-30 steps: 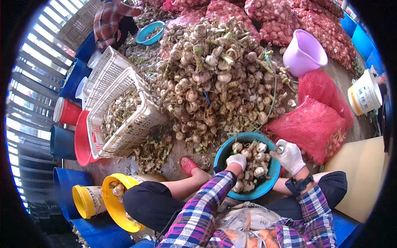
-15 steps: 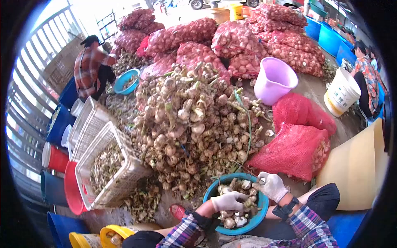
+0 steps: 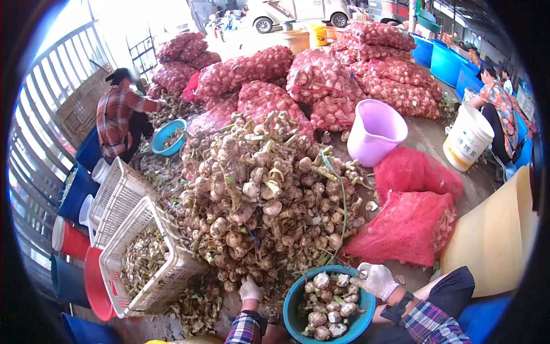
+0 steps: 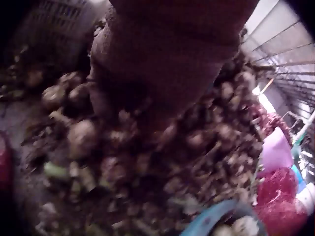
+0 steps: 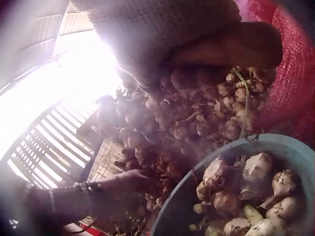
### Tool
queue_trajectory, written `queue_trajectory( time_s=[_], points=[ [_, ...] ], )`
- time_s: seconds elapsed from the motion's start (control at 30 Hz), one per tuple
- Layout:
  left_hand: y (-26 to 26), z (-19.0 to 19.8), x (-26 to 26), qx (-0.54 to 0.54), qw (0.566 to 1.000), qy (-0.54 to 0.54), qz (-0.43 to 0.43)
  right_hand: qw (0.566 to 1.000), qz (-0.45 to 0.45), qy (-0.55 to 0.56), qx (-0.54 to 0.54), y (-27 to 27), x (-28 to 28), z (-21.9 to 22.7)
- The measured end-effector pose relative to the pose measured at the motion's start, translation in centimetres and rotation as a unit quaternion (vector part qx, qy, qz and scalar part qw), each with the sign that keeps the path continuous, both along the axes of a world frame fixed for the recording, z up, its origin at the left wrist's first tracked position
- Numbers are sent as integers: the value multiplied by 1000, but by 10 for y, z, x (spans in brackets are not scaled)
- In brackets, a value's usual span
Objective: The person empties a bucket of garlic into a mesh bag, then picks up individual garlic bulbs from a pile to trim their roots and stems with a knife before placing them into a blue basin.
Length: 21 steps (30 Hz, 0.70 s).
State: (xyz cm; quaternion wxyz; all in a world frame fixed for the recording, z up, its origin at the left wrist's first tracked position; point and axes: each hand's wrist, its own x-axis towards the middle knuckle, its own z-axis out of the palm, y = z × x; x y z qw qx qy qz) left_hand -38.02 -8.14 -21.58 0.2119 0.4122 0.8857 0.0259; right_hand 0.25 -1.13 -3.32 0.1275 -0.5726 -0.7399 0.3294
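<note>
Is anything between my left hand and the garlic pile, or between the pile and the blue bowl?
Nothing visible blocks either path. The left hand already reaches into the foot of the garlic pile. The blue bowl sits right beside that spot, its rim against the pile's edge, and the right hand rests at the bowl's far rim.

Bright daylight, fisheye-warped with a black rim; left wrist view dim, blurred; right wrist glare perhaps from sky.

Garlic pile (image 3: 263, 189) in the middle, basin (image 3: 298, 321) of bulbs at its near edge, crates (image 3: 132, 241) to its left, mesh sacks (image 3: 412, 223) right, bucket (image 3: 375, 132) far right, filled sacks (image 3: 321, 74) behind.
</note>
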Motion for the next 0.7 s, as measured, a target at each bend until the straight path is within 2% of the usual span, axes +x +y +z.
queue_trajectory(
  time_s=[0.03,0.07,0.1,0.17,0.23,0.27,0.33,0.37,0.4,0.43,0.47,0.5,0.53,0.57,0.63,0.7],
  points=[
    [4,-17,-9,2,1000,-4,-3,1000,-3,-4,2,1,0,-2],
    [7,-19,-13,-35,999,-36,-1,1000,-1,-14,-4,2,-1,-4],
    [7,-20,-15,-74,995,-66,0,1000,0,-22,-11,1,-1,-7],
    [13,-17,-17,-81,993,-79,27,1000,7,-17,2,3,-2,-6],
    [3,-10,-21,-152,984,-94,-14,1000,14,-9,14,2,-3,1],
    [-3,-8,-23,-126,981,-141,33,999,22,-22,18,4,1,-2],
    [-4,-1,-31,-85,978,-180,64,998,26,18,56,3,1,-5],
    [-11,-38,-46,-49,975,-180,119,997,32,39,50,1,1,-4],
    [-8,-17,-41,-23,936,-296,188,999,28,35,24,-3,0,2],
    [-11,-16,-46,127,911,-368,139,999,25,32,10,-4,-4,7],
    [-1,79,-5,166,828,-508,167,998,13,66,-10,-6,-8,8],
    [5,115,12,181,797,-555,155,995,-1,101,-24,-9,-10,8],
    [8,161,41,208,784,-571,127,975,-39,198,-90,-12,-13,-11],
    [12,171,56,197,786,-581,74,975,-42,201,-85,-13,-17,-8],
    [13,190,101,215,766,-605,-24,893,-88,375,-234,-14,-29,9],
    [8,207,141,215,760,-605,-100,892,-68,361,-262,-13,-30,23]
  ],
)
